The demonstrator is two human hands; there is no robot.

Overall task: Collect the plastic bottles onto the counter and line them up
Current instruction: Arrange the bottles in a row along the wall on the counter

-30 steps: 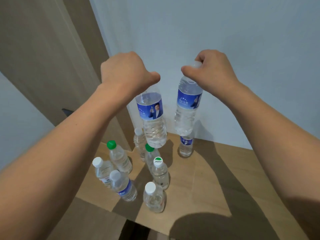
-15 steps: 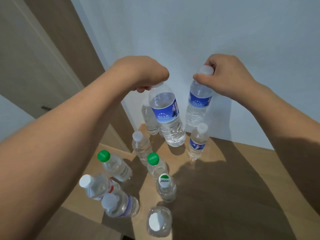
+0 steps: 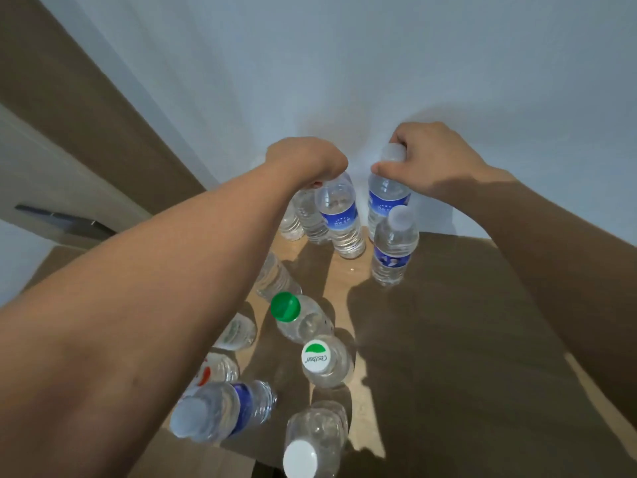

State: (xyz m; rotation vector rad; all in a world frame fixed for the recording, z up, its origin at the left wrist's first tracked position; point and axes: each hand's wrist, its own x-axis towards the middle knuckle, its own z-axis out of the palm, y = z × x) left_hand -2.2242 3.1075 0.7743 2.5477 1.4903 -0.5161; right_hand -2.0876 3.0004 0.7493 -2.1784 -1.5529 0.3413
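My left hand (image 3: 306, 159) is curled over the top of a clear ribbed bottle with a blue label (image 3: 339, 215), gripping its neck from above; its base stands on the wooden counter (image 3: 448, 305) near the back wall. My right hand (image 3: 431, 160) pinches the white cap and neck of a second blue-label bottle (image 3: 386, 198), just beside the first and close to the wall; I cannot tell whether its base touches the wood. Just in front of it stands a third bottle with a white cap (image 3: 393, 246). Nearer me, thin crinkled plastic bottles stand loosely grouped: one with a green cap (image 3: 285, 306), one with a white-and-green printed cap (image 3: 316, 357), one plain white cap (image 3: 300, 458). The counter is smooth, light wood grain, crossed by my arms' shadows. The wall (image 3: 379, 63) is a matt pale blue-grey, and a brown panel (image 3: 69, 98) runs along the left.
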